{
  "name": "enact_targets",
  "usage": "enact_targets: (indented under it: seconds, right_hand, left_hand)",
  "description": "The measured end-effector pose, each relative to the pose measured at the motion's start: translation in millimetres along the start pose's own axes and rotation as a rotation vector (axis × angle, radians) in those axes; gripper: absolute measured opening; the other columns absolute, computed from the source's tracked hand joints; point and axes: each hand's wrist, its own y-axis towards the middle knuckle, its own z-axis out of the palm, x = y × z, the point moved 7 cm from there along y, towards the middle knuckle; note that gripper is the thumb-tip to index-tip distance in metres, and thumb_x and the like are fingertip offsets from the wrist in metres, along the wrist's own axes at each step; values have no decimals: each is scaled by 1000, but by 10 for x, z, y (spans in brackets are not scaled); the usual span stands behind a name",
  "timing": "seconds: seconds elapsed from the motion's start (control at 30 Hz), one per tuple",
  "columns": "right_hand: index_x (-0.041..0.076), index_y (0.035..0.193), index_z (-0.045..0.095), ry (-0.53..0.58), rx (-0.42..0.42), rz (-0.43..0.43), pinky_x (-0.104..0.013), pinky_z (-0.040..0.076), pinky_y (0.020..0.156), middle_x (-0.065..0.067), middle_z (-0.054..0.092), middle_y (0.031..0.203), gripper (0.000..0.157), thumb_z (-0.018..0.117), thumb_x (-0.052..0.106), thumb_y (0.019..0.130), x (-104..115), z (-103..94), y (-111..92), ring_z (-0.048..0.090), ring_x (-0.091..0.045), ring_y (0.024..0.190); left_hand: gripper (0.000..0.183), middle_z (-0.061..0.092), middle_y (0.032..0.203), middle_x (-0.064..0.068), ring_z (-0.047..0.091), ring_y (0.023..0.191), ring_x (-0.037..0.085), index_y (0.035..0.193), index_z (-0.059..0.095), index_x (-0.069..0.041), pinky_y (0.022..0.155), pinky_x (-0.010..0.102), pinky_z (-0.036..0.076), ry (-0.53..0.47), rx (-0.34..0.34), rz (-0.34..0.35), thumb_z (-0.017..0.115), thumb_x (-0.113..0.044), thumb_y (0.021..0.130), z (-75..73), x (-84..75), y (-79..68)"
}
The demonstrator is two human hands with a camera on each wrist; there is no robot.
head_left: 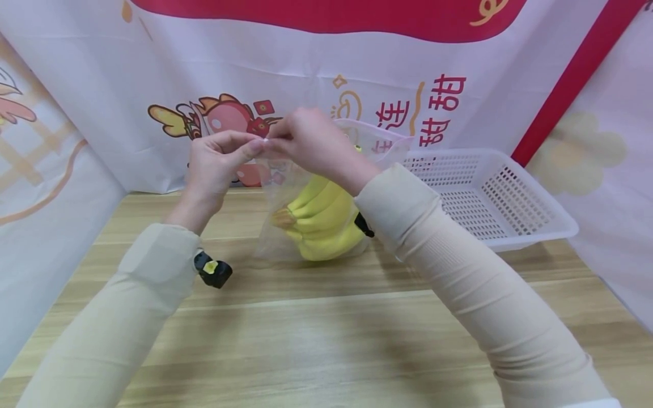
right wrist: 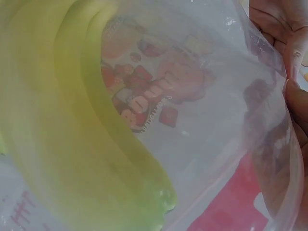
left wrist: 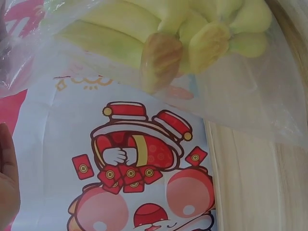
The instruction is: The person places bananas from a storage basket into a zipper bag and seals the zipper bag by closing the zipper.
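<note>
A bunch of yellow bananas (head_left: 326, 221) sits inside a clear plastic bag (head_left: 270, 243), its brown stem end facing left. The bag stands on the table with a pale pink strip along its top edge. At its upper left corner, my left hand (head_left: 211, 164) pinches the edge between thumb and index finger. Right against those fingertips, my right hand (head_left: 311, 139) pinches the same edge and partly hides the bag. Through the plastic, the right wrist view shows the bananas (right wrist: 72, 120) up close. In the left wrist view the banana stems (left wrist: 163, 57) press near the film.
A white perforated plastic basket (head_left: 541, 226) stands to the right, behind the right forearm. A printed cloth backdrop (head_left: 255, 56) rises behind the wooden table (head_left: 306, 340), with cloth panels at both sides. Black wrist devices hang under both cuffs.
</note>
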Motion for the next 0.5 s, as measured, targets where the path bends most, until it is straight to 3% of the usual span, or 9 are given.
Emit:
enact_targets:
  seconds: [0.3, 0.5]
  right_hand:
    - [13, 103, 76, -49, -2, -6, -21, 43, 66, -1, 74, 94, 22, 61, 25, 93, -43, -8, -24, 55, -11, 74]
    - [13, 109, 74, -78, 12, 12, -26, 51, 81, -1, 74, 103, 24, 62, 26, 93, -137, 1, -38, 63, -12, 86]
  left_hand:
    - [4, 71, 74, -11, 64, 70, 2, 82, 74, -19, 64, 13, 50, -134, 17, -10, 72, -18, 85, -59, 38, 8]
    - [5, 70, 73, -9, 60, 63, 6, 84, 74, -17, 58, 14, 50, -148, 17, -51, 70, -16, 86, -143, 99, 5]
